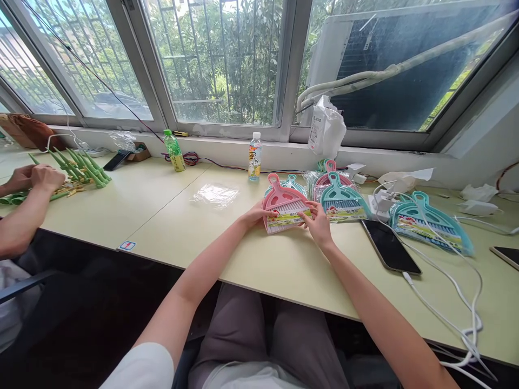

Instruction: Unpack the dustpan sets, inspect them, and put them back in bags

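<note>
A pink dustpan and brush set (286, 202) with a printed yellow-green label stands tilted on the table between my hands. My left hand (256, 214) grips its left edge, thumb on the front. On its right edge my right hand (318, 222) has closed, fingers on the label. A teal set shows partly behind the pink one. To the right lie a plastic-wrapped teal set (340, 202) with a pink one behind it, and another group of teal sets (432, 227).
Clear plastic film (214, 195), a clear bottle (255, 156) and a green bottle (174, 151) lie or stand to the left. A phone (391, 246), charger (383, 204) and white cables are at right. Another person's hands (42, 178) work beside green stalks (83, 167) at far left.
</note>
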A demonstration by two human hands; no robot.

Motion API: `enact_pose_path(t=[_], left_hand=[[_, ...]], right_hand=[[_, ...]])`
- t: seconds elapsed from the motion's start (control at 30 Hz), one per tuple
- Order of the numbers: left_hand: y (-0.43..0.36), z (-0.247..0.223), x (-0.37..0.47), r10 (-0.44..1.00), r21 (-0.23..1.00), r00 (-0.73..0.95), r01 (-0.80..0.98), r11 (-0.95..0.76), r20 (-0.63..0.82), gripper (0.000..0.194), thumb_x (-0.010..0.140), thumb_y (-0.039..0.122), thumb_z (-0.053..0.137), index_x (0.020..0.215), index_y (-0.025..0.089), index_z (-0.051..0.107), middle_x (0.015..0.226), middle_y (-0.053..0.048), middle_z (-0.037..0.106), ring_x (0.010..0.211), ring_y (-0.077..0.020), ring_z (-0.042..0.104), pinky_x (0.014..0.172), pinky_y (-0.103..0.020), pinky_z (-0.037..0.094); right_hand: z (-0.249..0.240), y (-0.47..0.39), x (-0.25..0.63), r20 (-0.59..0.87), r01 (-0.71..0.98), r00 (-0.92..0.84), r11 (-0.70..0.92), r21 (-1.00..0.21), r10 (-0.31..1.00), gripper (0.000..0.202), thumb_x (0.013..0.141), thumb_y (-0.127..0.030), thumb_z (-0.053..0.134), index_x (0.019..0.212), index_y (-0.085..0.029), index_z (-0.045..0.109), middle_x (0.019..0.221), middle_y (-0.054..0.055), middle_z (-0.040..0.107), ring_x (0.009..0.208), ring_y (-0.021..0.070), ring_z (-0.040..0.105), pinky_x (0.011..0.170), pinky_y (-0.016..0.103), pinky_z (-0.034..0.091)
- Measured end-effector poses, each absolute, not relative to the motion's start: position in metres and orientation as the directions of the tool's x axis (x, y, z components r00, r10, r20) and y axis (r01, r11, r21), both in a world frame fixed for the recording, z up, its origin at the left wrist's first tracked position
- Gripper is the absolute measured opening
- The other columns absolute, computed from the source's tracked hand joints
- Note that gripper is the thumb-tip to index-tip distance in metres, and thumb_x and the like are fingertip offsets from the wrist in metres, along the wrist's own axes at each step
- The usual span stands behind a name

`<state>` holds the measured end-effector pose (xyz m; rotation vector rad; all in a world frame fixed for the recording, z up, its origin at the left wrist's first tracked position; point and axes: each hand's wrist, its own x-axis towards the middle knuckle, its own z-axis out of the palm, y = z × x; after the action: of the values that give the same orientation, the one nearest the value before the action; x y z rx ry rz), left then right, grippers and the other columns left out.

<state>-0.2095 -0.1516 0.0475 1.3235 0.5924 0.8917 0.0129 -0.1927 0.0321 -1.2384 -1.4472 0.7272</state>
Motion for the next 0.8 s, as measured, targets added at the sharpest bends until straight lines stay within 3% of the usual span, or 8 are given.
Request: enact_pose_path(t=[0.1, 0.23, 0.3, 0.4, 0.47, 0.57, 0.67, 0.8], left_hand=[[-0.150, 0.047, -0.210, 0.845, 0.970, 0.520, -0.243, 0.006, 0.125, 0.086, 0.060, 0.023, 0.086, 0.137, 0.024, 0.049, 0.131, -0.014, 0.060, 0.123, -0.0342, 0.057, 0.104, -0.053, 0.045], [-0.146, 0.045, -0.210, 0.874, 0.961, 0.464, -0.275, -0.015, 0.146, 0.083, 0.060, 0.025, 0.086, 0.136, 0.023, 0.050, 0.131, -0.014, 0.060, 0.123, -0.0335, 0.057, 0.105, -0.053, 0.044], [-0.145, 0.044, -0.210, 0.886, 0.959, 0.434, -0.280, -0.037, 0.161, 0.081, 0.061, 0.025, 0.086, 0.134, 0.022, 0.051, 0.131, -0.014, 0.061, 0.123, -0.0332, 0.056, 0.105, -0.052, 0.044], [-0.144, 0.044, -0.207, 0.894, 0.948, 0.403, -0.313, -0.065, 0.195, 0.084, 0.061, 0.025, 0.086, 0.136, 0.024, 0.049, 0.133, -0.012, 0.060, 0.125, -0.0324, 0.055, 0.107, -0.052, 0.043], [-0.144, 0.045, -0.204, 0.891, 0.941, 0.400, -0.331, -0.077, 0.214, 0.086, 0.060, 0.025, 0.086, 0.137, 0.025, 0.048, 0.133, -0.012, 0.059, 0.126, -0.0322, 0.054, 0.107, -0.051, 0.043], [-0.148, 0.047, -0.201, 0.879, 0.939, 0.419, -0.331, -0.087, 0.229, 0.087, 0.060, 0.025, 0.086, 0.138, 0.024, 0.047, 0.133, -0.012, 0.059, 0.126, -0.0326, 0.053, 0.107, -0.051, 0.043], [-0.151, 0.050, -0.199, 0.863, 0.943, 0.444, -0.317, -0.101, 0.241, 0.086, 0.060, 0.028, 0.086, 0.138, 0.023, 0.048, 0.133, -0.012, 0.059, 0.126, -0.0327, 0.053, 0.106, -0.050, 0.044], [-0.150, 0.048, -0.200, 0.885, 0.972, 0.441, -0.231, -0.048, 0.149, 0.076, 0.068, 0.039, 0.081, 0.135, 0.024, 0.051, 0.129, -0.011, 0.062, 0.121, -0.0328, 0.057, 0.101, -0.048, 0.048]], right_hand=[[0.029, -0.190, 0.012, 0.376, 0.364, 0.125, 0.310, -0.878, 0.918, 0.068, 0.075, -0.058, 0.068, 0.127, -0.019, 0.048, 0.114, 0.014, 0.061, 0.071, 0.0222, 0.066, 0.064, 0.038, 0.056], [0.025, -0.187, 0.014, 0.483, 0.482, 0.210, 0.341, -0.807, 0.850, 0.055, 0.080, -0.054, 0.063, 0.122, -0.019, 0.052, 0.121, 0.015, 0.058, 0.098, 0.0280, 0.061, 0.088, 0.046, 0.051], [0.023, -0.186, 0.015, 0.466, 0.435, 0.284, 0.321, -0.841, 0.838, 0.071, 0.078, -0.053, 0.065, 0.135, -0.020, 0.039, 0.135, 0.018, 0.049, 0.114, 0.0306, 0.054, 0.092, 0.045, 0.051], [0.021, -0.185, 0.014, 0.282, 0.211, 0.315, 0.223, -0.952, 0.906, 0.092, 0.076, -0.056, 0.067, 0.147, -0.026, 0.016, 0.148, 0.017, 0.036, 0.127, 0.0294, 0.048, 0.092, 0.042, 0.054], [0.022, -0.187, 0.010, 0.149, 0.071, 0.151, 0.140, -0.988, 0.977, 0.082, 0.076, -0.057, 0.066, 0.142, -0.028, 0.027, 0.144, 0.014, 0.045, 0.125, 0.0274, 0.053, 0.091, 0.039, 0.056], [0.024, -0.192, 0.000, 0.069, -0.040, -0.133, 0.064, -0.997, 0.989, 0.056, 0.075, -0.053, 0.069, 0.120, -0.025, 0.049, 0.119, 0.010, 0.066, 0.105, 0.0250, 0.066, 0.089, 0.038, 0.058], [0.027, -0.199, -0.007, 0.026, -0.084, -0.132, 0.015, -0.996, 0.991, 0.043, 0.075, -0.046, 0.072, 0.106, -0.023, 0.053, 0.101, 0.007, 0.071, 0.085, 0.0225, 0.072, 0.087, 0.040, 0.059], [0.032, -0.202, -0.006, -0.004, -0.067, -0.056, -0.007, -0.998, 0.998, 0.034, 0.074, -0.038, 0.073, 0.097, -0.021, 0.056, 0.096, 0.008, 0.072, 0.080, 0.0225, 0.072, 0.084, 0.040, 0.060]])
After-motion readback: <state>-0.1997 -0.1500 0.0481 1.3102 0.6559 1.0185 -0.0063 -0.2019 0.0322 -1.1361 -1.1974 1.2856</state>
